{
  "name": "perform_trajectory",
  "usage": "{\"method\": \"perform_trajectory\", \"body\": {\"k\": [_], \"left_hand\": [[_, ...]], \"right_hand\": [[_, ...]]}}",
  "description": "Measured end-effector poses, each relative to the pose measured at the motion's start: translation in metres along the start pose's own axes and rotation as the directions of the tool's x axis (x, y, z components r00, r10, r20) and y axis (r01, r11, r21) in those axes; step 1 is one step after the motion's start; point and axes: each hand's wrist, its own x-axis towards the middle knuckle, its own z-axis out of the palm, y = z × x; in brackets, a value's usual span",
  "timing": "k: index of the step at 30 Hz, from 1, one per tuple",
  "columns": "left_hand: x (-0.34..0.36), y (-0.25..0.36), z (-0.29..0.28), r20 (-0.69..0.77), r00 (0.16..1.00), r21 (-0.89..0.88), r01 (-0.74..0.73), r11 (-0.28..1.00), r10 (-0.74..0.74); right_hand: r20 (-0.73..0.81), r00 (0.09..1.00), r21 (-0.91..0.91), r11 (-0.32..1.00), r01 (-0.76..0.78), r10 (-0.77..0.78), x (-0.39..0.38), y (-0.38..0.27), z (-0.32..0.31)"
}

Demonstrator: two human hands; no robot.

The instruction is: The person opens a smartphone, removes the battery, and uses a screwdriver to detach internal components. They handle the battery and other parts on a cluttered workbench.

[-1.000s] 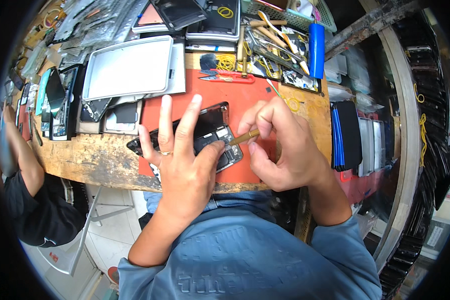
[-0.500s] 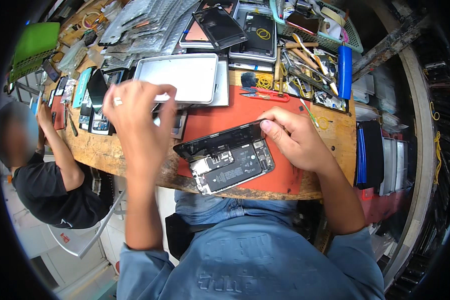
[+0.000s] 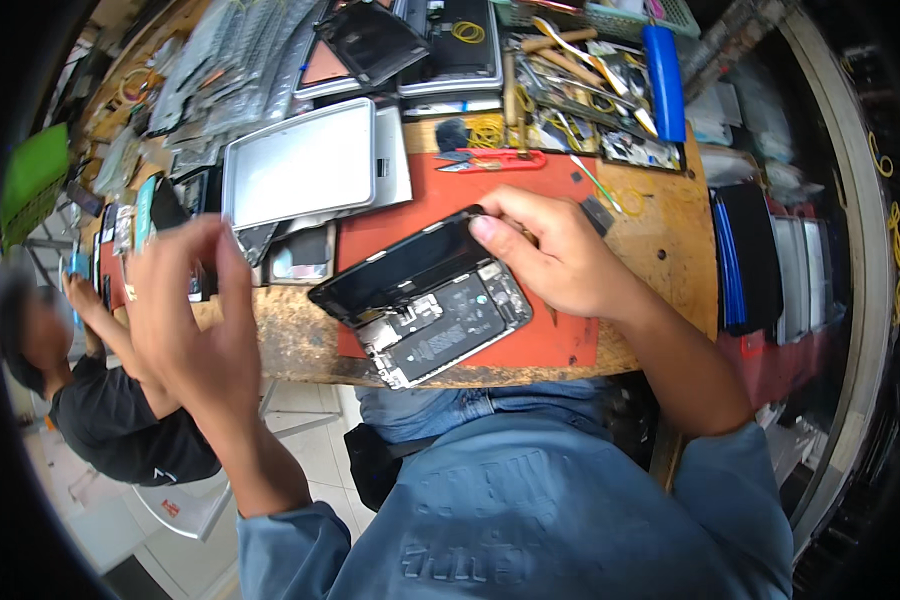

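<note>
On the orange-red mat lies an opened smartphone, its battery and inner parts showing. Its dark screen is tilted up along the far side and still joins the body near the left end. My right hand pinches the screen's upper right corner between thumb and fingers. Raised off to the left, my left hand is near the bench's left part and away from the phone. Motion smears its curled fingers, and whether they hold anything is not clear.
A white tray sits beyond the phone. Red-handled cutters lie at the mat's far edge, beside a tool tray and a blue cylinder. Bubble-wrap packs are piled far left. A co-worker sits at left.
My left hand has moved left and a little down, away from the phone. My right hand keeps the screen's corner and the screen stands tilted more upright. The whole view has shifted.
</note>
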Motion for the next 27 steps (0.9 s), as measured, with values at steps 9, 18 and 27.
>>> {"method": "perform_trajectory", "body": {"k": [9,18,27], "left_hand": [[-0.061,0.094,0.045,0.439,0.872,-0.285,-0.092,0.954,0.215],[-0.043,0.117,0.052,0.538,0.758,-0.116,-0.366,0.923,0.368],[-0.016,0.080,0.015,0.289,0.944,-0.038,-0.151,0.988,0.155]], "right_hand": [[0.005,0.999,-0.021,0.998,0.052,-0.052,0.000,-0.001,-0.002],[0.027,0.995,-0.066,0.993,0.096,-0.094,-0.001,0.003,-0.004],[0.044,0.999,-0.033,0.999,0.016,-0.015,-0.003,0.001,-0.004]]}}
